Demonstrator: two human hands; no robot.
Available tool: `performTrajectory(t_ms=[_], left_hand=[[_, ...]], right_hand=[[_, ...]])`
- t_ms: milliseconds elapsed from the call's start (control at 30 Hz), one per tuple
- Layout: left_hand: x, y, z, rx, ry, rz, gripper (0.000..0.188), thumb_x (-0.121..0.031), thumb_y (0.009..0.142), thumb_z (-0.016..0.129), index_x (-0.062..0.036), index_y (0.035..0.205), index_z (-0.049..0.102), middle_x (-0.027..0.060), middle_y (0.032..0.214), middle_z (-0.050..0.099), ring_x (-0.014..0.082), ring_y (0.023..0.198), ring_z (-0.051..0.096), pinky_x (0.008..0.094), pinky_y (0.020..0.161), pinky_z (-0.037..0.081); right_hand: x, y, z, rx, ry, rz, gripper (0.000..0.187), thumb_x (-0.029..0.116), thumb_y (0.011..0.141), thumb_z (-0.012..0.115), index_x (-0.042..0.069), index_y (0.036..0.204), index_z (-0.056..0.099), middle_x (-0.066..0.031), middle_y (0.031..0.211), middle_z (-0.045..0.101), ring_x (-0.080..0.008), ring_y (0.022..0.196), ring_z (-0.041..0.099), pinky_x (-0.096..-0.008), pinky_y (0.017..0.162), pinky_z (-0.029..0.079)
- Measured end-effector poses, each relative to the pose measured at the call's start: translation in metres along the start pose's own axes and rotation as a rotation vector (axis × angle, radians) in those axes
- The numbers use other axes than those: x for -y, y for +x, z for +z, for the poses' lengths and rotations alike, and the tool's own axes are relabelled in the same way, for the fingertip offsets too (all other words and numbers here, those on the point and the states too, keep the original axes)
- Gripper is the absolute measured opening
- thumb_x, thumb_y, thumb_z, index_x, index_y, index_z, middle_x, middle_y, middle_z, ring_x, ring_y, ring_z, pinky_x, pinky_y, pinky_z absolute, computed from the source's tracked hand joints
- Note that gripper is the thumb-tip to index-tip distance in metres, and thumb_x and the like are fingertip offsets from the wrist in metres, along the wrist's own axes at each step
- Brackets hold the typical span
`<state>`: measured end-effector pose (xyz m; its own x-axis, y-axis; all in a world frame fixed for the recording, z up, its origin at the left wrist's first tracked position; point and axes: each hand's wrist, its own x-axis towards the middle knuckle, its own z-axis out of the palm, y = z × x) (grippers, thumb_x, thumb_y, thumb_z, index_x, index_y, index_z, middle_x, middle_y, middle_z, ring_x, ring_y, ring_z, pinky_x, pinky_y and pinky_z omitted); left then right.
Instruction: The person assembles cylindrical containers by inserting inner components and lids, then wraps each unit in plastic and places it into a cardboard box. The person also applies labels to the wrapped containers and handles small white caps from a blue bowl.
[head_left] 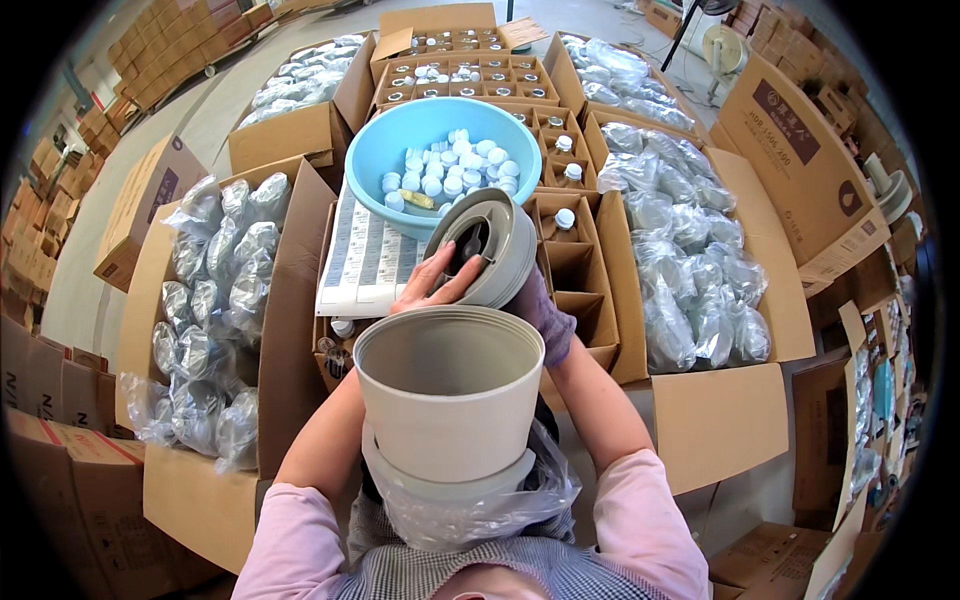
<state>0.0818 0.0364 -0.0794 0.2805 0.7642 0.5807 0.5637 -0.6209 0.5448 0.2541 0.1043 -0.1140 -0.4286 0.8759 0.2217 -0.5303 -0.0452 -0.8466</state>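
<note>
A round grey lid (515,262) with a dark recessed centre is tilted up between my two hands. My left hand (432,285) is bare, its fingers bent over the lid's near face and into the recess. From the right side, my right hand (548,318) in a purple-grey glove grips the lid; its fingers are partly hidden behind it. Just below, close to my body, stands a cream cylindrical container (445,420) with its top uncovered and its inside showing nothing. Clear plastic wrap (470,510) is bunched around its lower part.
Ahead, a blue basin (365,165) holds many white-capped small bottles and one yellowish piece. Printed label sheets (362,255) lie beneath its left side. Divided cartons (585,265) with bottles are behind. Cartons of plastic-wrapped goods flank me, left (290,290) and right (630,300).
</note>
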Motion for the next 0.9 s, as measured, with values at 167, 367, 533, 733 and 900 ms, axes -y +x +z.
performTrajectory(t_ms=[167, 367, 533, 733, 900], left_hand=[[0.032, -0.016, -0.008, 0.011, 0.081, 0.112, 0.052, -0.016, 0.085, 0.067, -0.0137, 0.136, 0.06, 0.0187, 0.142, 0.049, 0.0378, 0.131, 0.048, 0.0427, 0.11, 0.039], [0.066, -0.063, -0.015, -0.34, -0.674, -0.527, 0.068, -0.002, 0.079, 0.077, -0.0097, 0.141, 0.052, 0.0115, 0.126, 0.062, 0.0204, 0.11, 0.063, 0.0324, 0.09, 0.053], [0.064, -0.05, -0.011, -0.218, -0.346, -0.655, 0.07, -0.002, 0.077, 0.08, -0.0102, 0.141, 0.051, 0.009, 0.125, 0.06, 0.0167, 0.11, 0.061, 0.0327, 0.09, 0.053], [0.123, -0.038, -0.003, -0.008, 0.274, -0.298, 0.083, 0.001, 0.074, 0.076, -0.0281, 0.146, 0.046, 0.0188, 0.132, 0.052, 0.0356, 0.12, 0.054, 0.0439, 0.1, 0.046], [0.179, -0.029, 0.01, 0.281, 0.529, -0.353, 0.075, -0.013, 0.084, 0.071, -0.0323, 0.149, 0.038, 0.0223, 0.141, 0.042, 0.0424, 0.136, 0.034, 0.0598, 0.11, 0.028]], right_hand=[[-0.008, 0.018, -0.034, 0.261, -0.706, -0.273, 0.047, 0.024, 0.091, 0.063, 0.003, 0.131, 0.049, -0.016, 0.119, 0.061, -0.0203, 0.098, 0.061, -0.0318, 0.079, 0.051], [-0.019, 0.053, -0.027, -0.473, -0.345, 0.294, 0.052, 0.046, 0.095, 0.058, -0.001, 0.118, 0.055, -0.0164, 0.106, 0.067, -0.0212, 0.083, 0.068, -0.0328, 0.07, 0.057], [-0.058, 0.12, -0.028, -0.133, -1.416, -0.074, 0.034, 0.027, 0.089, 0.07, 0.002, 0.108, 0.058, -0.0178, 0.084, 0.07, -0.0316, 0.102, 0.062, -0.0366, 0.084, 0.051], [-0.044, 0.144, -0.042, -0.173, -0.71, 0.371, 0.035, 0.03, 0.092, 0.059, 0.003, 0.113, 0.063, -0.0169, 0.12, 0.064, -0.0243, 0.116, 0.059, -0.0328, 0.102, 0.045], [-0.059, 0.099, -0.151, 0.212, -1.922, 0.535, 0.036, 0.034, 0.093, 0.056, 0.004, 0.109, 0.067, -0.0171, 0.118, 0.065, -0.031, 0.112, 0.063, -0.044, 0.095, 0.05]])
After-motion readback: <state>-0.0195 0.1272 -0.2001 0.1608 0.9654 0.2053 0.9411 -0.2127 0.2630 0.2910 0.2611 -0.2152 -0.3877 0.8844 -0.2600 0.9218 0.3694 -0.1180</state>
